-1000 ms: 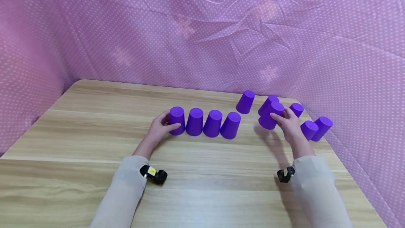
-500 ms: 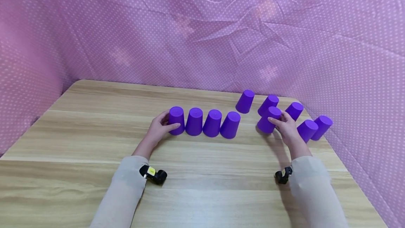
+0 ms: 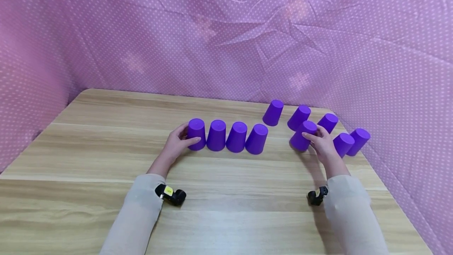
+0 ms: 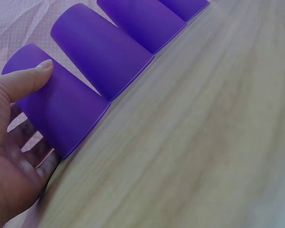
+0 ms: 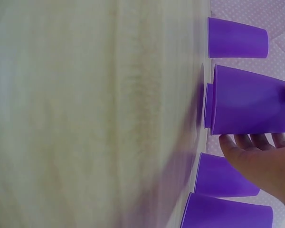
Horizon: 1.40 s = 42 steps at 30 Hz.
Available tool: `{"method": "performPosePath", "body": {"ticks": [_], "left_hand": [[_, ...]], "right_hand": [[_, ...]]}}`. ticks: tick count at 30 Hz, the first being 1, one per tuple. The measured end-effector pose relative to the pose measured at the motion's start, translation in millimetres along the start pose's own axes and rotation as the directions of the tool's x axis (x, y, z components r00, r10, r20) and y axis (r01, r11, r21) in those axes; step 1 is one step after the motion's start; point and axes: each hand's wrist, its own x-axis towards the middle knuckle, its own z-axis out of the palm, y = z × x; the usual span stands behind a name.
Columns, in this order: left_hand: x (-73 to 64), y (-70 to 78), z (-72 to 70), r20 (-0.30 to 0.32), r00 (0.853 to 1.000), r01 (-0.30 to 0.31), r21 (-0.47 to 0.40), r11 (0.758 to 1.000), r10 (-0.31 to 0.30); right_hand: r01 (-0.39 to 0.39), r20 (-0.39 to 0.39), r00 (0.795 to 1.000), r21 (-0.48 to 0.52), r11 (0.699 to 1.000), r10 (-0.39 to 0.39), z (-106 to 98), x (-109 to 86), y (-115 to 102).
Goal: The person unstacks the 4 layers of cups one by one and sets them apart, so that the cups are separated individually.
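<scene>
Purple cups stand upside down on the wooden table. My left hand (image 3: 178, 141) grips the leftmost cup (image 3: 196, 135) of a side-by-side row, thumb across its near face; in the left wrist view that cup's rim meets the tabletop. To its right in the row are a second cup (image 3: 216, 135), a third (image 3: 236, 137) and a fourth (image 3: 256, 139). Over on the right, my right hand (image 3: 323, 144) holds another inverted cup (image 5: 251, 102) by its side. The right wrist view shows a narrow gap between this cup's rim and the tabletop, with another cup partly hidden behind it.
Behind the held right cup stand a cup at the back (image 3: 273, 113), one beside it (image 3: 298, 118) and another (image 3: 328, 122). Two more, a nearer cup (image 3: 343, 144) and an outer cup (image 3: 359, 141), sit by the right edge. Pink dotted cloth (image 3: 226, 42) hangs around the table.
My right hand has brought its cup lower and nearer to me, uncovering more of the cups behind it. The left hand keeps its hold on the row's end cup.
</scene>
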Motion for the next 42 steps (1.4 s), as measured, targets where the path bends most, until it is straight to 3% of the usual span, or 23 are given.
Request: {"method": "performPosePath", "body": {"ticks": [7,13,18,29,42], "left_hand": [[-7.8,13.8,1.7,0.008,1.000,0.000,-0.009,1.000,0.000],[-0.2,1.3,0.4,0.000,1.000,0.004,0.001,1.000,-0.004],[2.0,-3.9,0.7,-0.007,1.000,-0.023,0.013,1.000,0.023],[-1.7,-4.5,1.7,0.001,1.000,-0.020,-0.008,1.000,0.020],[-1.9,-4.6,3.0,-0.007,1.000,-0.015,0.011,1.000,0.016]], "right_hand": [[0.002,-0.013,1.000,0.001,1.000,-0.002,-5,-0.9,2],[0.017,-0.029,0.999,0.009,1.000,-0.017,-15,8.8,13],[-0.020,-0.053,0.998,0.008,1.000,0.020,-25,21.2,25],[-0.042,-0.025,0.999,-0.002,0.999,0.042,-13,-2.5,5],[0.006,-0.011,1.000,-0.044,0.999,-0.007,-18,4.8,11]]}}
